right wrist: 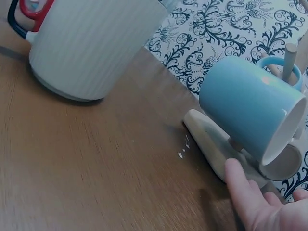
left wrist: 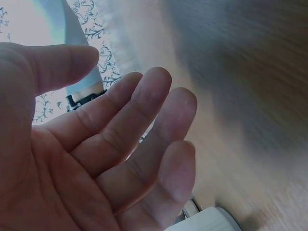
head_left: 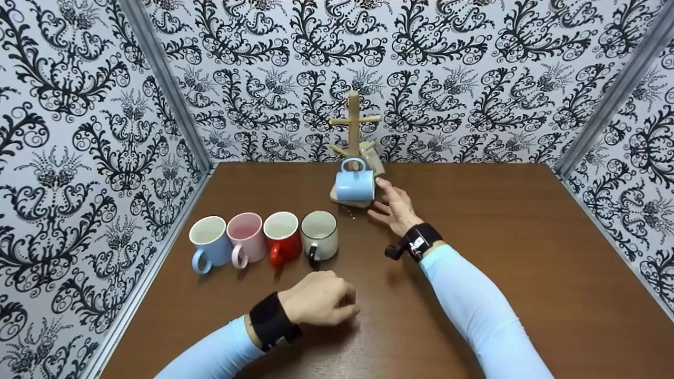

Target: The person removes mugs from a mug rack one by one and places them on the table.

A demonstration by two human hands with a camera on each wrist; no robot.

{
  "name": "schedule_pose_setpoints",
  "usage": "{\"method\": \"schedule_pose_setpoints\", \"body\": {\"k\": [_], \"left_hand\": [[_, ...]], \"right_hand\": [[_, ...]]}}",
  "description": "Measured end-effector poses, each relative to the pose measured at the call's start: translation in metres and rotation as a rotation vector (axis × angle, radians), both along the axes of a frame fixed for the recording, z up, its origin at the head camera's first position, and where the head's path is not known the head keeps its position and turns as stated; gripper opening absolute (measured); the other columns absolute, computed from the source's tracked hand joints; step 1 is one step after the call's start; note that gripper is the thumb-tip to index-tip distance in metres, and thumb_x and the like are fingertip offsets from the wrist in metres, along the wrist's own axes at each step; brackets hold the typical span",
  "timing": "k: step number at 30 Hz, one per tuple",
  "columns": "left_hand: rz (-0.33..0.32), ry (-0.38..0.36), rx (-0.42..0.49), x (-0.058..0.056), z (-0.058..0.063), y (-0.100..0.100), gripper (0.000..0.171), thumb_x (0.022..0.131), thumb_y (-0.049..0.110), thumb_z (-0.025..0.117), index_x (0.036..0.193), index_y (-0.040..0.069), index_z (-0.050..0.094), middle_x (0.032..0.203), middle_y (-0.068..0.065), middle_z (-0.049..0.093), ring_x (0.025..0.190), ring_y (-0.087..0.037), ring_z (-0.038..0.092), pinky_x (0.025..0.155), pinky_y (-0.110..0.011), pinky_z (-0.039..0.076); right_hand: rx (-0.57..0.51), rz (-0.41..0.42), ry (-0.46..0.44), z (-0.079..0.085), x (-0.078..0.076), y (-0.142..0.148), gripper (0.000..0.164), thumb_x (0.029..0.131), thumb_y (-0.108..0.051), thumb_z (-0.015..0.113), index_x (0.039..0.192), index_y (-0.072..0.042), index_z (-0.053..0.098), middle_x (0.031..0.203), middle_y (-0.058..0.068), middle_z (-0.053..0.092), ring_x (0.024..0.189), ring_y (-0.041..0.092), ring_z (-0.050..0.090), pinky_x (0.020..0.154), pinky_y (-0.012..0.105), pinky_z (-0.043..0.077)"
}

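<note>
A light blue mug (head_left: 355,186) hangs sideways by its handle from a peg of a wooden mug stand (head_left: 354,113). Beside its rim is my right hand (head_left: 396,208), fingers spread and holding nothing; in the right wrist view a finger (right wrist: 236,178) reaches under the mug's open end. Behind the blue mug, a pale mug (head_left: 372,158) is partly hidden on the stand. My left hand (head_left: 321,299) rests low over the table, its fingers loosely curled, and the left wrist view shows the palm (left wrist: 62,178) bare.
Left of the stand, a row holds another blue mug (head_left: 215,247), a pink mug (head_left: 250,242), a red mug (head_left: 287,247) and a white mug with black handle (head_left: 326,242). Patterned walls (head_left: 337,52) enclose the brown table (head_left: 500,221). Small white flecks (right wrist: 182,154) lie near the stand's base.
</note>
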State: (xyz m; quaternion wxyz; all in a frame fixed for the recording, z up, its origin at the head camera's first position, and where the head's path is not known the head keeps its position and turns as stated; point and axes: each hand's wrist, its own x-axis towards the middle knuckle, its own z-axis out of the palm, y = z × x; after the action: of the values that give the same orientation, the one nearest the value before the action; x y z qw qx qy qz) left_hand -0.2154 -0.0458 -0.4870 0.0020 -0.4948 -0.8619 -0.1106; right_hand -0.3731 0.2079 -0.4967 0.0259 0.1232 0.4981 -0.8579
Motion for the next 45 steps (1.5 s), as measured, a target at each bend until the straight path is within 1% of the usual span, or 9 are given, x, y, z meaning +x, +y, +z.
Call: {"method": "schedule_pose_setpoints", "body": {"k": [4,8,12,15,21,25,31,41,45], "left_hand": [[-0.001,0.001,-0.007,0.0,0.002,0.0,0.018,0.094,0.041,0.073,0.08,0.03,0.075,0.064,0.021,0.062,0.056,0.0,0.056,0.05,-0.024,0.045],[0.001,-0.01,-0.007,0.001,0.003,0.001,0.018,0.094,0.041,0.073,0.08,0.03,0.075,0.064,0.021,0.062,0.056,0.0,0.055,0.05,-0.024,0.044],[-0.004,-0.005,-0.004,0.002,0.003,0.0,0.018,0.095,0.041,0.073,0.081,0.03,0.076,0.064,0.021,0.062,0.056,0.0,0.055,0.05,-0.025,0.045],[-0.017,0.011,0.006,0.002,0.003,0.0,0.019,0.096,0.037,0.071,0.08,0.028,0.074,0.061,0.02,0.059,0.054,-0.001,0.053,0.048,-0.025,0.043],[-0.036,0.024,0.024,0.002,0.001,0.0,0.024,0.099,0.03,0.066,0.076,0.026,0.068,0.058,0.018,0.05,0.051,-0.001,0.048,0.046,-0.025,0.04],[-0.033,0.026,0.009,0.002,0.0,0.0,0.027,0.1,0.03,0.065,0.073,0.027,0.064,0.059,0.018,0.05,0.052,-0.002,0.05,0.047,-0.026,0.041],[-0.029,0.028,0.009,0.003,-0.001,-0.002,0.025,0.1,0.029,0.064,0.076,0.027,0.066,0.061,0.019,0.052,0.054,-0.004,0.053,0.049,-0.027,0.043],[-0.023,0.002,0.007,0.005,0.0,-0.004,0.024,0.1,0.028,0.064,0.077,0.026,0.066,0.06,0.019,0.05,0.053,-0.002,0.049,0.049,-0.025,0.04],[-0.03,0.011,0.01,0.005,0.001,-0.004,0.022,0.1,0.027,0.063,0.079,0.026,0.068,0.062,0.018,0.052,0.054,-0.003,0.05,0.049,-0.026,0.041]], "right_hand": [[-0.048,0.001,0.005,-0.002,-0.005,-0.006,0.101,0.093,-0.039,0.075,0.167,-0.006,0.015,0.169,0.031,0.015,0.151,0.049,0.033,0.112,0.057,0.047],[-0.05,0.027,0.026,-0.001,-0.009,-0.015,0.087,0.095,-0.037,0.073,0.161,-0.003,0.029,0.162,0.03,0.034,0.145,0.046,0.043,0.114,0.056,0.046],[-0.032,0.025,0.025,0.0,-0.013,-0.023,0.082,0.094,-0.03,0.076,0.157,0.001,0.033,0.146,0.022,0.05,0.136,0.04,0.051,0.114,0.054,0.046],[-0.023,0.008,0.008,0.001,-0.014,-0.027,0.084,0.092,-0.023,0.08,0.156,0.003,0.032,0.14,0.018,0.051,0.13,0.037,0.054,0.114,0.052,0.047],[0.018,-0.017,-0.026,-0.003,-0.016,-0.03,0.08,0.092,-0.017,0.082,0.154,0.007,0.037,0.145,0.019,0.051,0.122,0.032,0.061,0.111,0.046,0.049],[0.047,-0.063,-0.049,-0.005,-0.016,-0.03,0.068,0.09,-0.019,0.083,0.143,0.005,0.049,0.14,0.019,0.055,0.118,0.031,0.063,0.109,0.044,0.051],[0.113,-0.15,-0.032,-0.003,-0.017,-0.03,0.053,0.083,-0.023,0.088,0.123,0.002,0.064,0.13,0.015,0.06,0.113,0.029,0.061,0.11,0.049,0.05],[0.332,-0.29,-0.01,0.002,-0.02,-0.03,0.059,0.075,-0.031,0.091,0.121,-0.001,0.07,0.116,0.013,0.069,0.091,0.025,0.066,0.101,0.056,0.054],[0.391,-0.331,-0.014,0.006,-0.02,-0.032,0.058,0.072,-0.035,0.092,0.118,-0.004,0.072,0.107,0.009,0.069,0.085,0.025,0.066,0.09,0.052,0.058]]}}
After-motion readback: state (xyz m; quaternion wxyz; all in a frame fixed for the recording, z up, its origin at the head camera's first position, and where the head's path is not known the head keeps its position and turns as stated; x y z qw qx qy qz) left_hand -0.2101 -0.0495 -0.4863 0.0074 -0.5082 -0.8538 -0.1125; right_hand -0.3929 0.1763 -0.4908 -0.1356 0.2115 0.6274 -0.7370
